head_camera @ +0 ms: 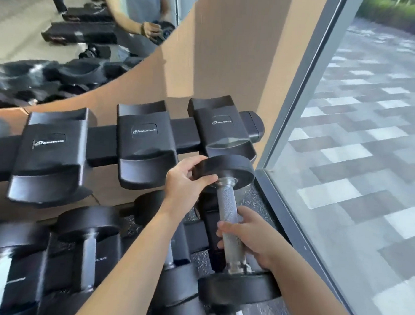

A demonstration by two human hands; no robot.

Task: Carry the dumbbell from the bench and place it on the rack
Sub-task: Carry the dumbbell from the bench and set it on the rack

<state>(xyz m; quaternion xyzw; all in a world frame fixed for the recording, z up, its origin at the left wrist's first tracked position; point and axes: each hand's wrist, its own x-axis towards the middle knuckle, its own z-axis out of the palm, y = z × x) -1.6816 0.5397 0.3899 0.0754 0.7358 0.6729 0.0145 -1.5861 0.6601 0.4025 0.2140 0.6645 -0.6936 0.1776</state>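
– Dumbbell first: where is it sitting at this moment?
– It is hanging in the air between both hands. It is tilting away from the person at the end of the rack nearest the window. Its far head is hovering just in front of the rightmost cradle. Whether the two are touching, I cannot tell.
– And what are the hands doing?
– The right hand is wrapping its fingers round the knurled steel handle, close to the near head. The left hand is clasping the rim of the far head. Its fingers are curling over the top and the thumb is pressing against the side facing the person.
– What is the rack itself showing?
– Three black cradles are lining the upper bar: the rightmost one, a middle cradle and a left cradle. Each is carrying a small white logo. Other dumbbells are resting on the lower tier, to the left of the person's left forearm.
– Anything around it?
– A mirror is covering the tan wall above the left part of the rack. It is reflecting an arm holding a dumbbell and some dark equipment lying on a pale floor. The window is running along the right side, showing grey paving and a strip of green hedge.
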